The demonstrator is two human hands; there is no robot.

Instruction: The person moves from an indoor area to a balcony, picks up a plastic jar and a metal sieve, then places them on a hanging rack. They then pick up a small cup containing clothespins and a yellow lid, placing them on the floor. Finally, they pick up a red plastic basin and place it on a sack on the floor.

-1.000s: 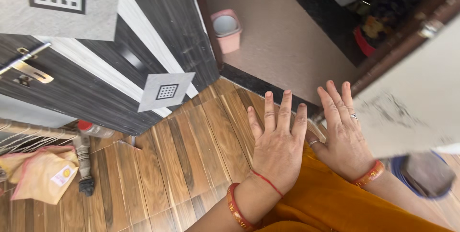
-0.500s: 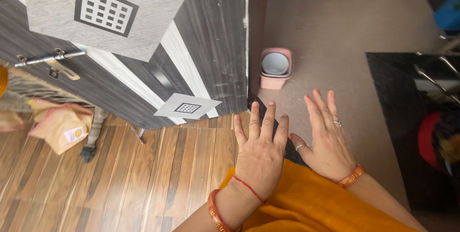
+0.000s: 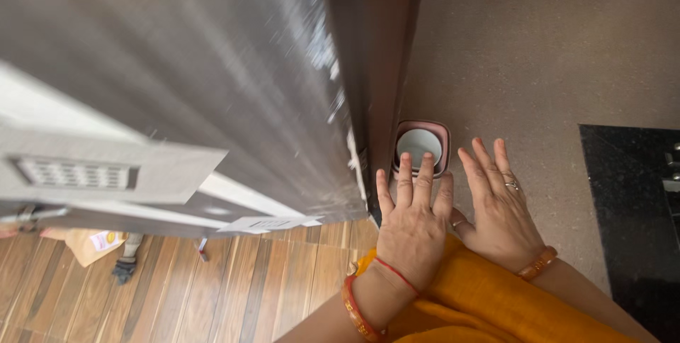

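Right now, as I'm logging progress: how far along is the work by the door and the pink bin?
Done: the dark door stands open, its edge beside the pink bin. In hand: nothing; the left hand and right hand are spread flat and empty near the bin. Left: neither hand grips the bin.

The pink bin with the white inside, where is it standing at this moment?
In the head view, the pink bin stands on the brown floor just right of the dark door's edge, directly beyond the fingertips of the left hand.
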